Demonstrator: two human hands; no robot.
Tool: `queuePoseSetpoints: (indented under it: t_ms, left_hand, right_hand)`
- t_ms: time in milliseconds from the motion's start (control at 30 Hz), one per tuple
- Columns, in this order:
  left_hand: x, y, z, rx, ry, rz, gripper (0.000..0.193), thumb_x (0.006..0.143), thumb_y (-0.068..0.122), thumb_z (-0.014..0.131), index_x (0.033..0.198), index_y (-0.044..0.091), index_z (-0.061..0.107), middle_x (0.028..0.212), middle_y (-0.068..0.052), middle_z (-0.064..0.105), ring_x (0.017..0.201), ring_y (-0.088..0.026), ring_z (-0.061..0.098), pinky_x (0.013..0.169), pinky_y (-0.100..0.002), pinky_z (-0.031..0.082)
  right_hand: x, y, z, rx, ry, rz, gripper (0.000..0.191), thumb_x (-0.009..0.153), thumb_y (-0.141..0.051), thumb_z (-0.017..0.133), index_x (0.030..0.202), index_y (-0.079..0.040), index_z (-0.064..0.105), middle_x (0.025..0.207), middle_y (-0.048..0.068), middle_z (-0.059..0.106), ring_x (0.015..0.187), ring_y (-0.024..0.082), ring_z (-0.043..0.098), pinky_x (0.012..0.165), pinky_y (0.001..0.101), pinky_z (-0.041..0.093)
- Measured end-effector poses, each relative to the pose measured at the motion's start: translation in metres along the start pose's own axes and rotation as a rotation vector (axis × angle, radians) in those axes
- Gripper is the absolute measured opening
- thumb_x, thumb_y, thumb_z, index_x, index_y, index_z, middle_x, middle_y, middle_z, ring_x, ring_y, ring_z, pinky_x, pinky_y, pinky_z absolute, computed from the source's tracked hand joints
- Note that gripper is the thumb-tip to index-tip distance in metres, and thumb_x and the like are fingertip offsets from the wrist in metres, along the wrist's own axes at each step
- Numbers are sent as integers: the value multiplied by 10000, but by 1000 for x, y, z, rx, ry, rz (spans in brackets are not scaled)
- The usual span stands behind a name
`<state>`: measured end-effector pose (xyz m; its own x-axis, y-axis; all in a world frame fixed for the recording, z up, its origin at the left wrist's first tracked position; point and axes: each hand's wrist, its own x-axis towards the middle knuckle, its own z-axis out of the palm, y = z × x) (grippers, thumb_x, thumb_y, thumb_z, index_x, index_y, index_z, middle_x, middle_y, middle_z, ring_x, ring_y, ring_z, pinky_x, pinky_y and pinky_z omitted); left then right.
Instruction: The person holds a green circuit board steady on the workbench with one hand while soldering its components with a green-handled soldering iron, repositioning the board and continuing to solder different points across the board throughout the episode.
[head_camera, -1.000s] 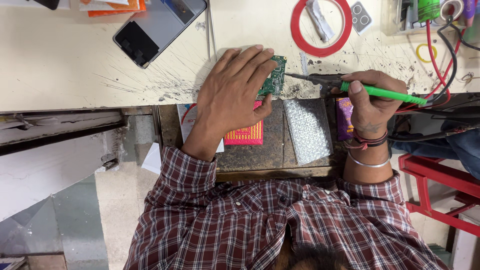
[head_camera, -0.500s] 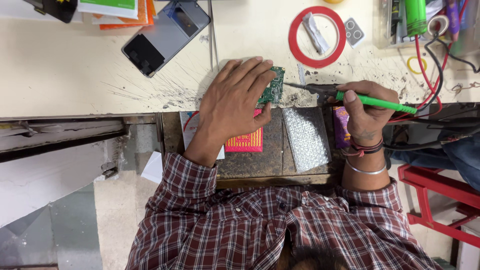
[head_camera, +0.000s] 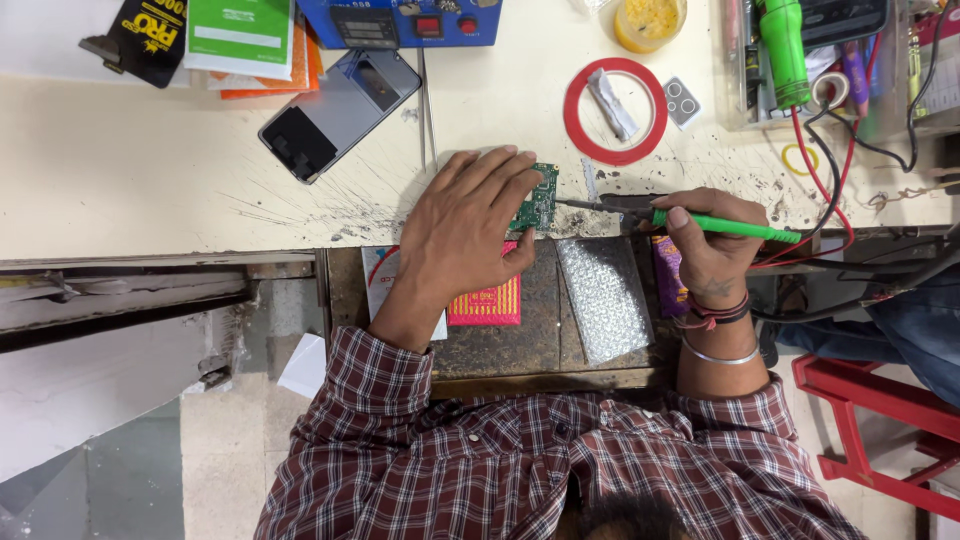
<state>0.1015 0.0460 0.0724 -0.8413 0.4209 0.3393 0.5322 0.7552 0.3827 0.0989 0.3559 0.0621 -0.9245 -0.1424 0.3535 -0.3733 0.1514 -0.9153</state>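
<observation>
Soldering step, mid-joint: left hand (head_camera: 470, 225) presses flat on green circuit board (head_camera: 538, 203) at bench edge; right hand (head_camera: 705, 245) pinches green-handled iron (head_camera: 690, 217), tip just right of board. Next: steady, precise contact w/ pad.

Your green circuit board (head_camera: 538, 203) lies flat near the front edge of the pale, scratched bench (head_camera: 150, 190); only its right portion shows, small components dotting its face, the rest covered by your palm. Your soldering iron (head_camera: 690, 218) lies nearly level, its bright green handle running rightward, a black collar ahead of it, and its thin metal tip meeting the board's right edge.
</observation>
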Motion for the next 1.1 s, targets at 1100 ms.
queuePoseSetpoints:
  t_ms: [1100]
  left_hand:
    - [-3, -1, 2, 41, -19, -4, 582, 893, 381, 684, 1392, 100, 579, 1485, -87, 575, 1424, -251, 478, 1230, -472, 326]
  right_hand:
    - [-1, 2, -1, -61, 13, -6, 142, 1043, -80, 686, 1044, 55, 732, 884, 109, 729, 718, 126, 692, 645, 208, 527]
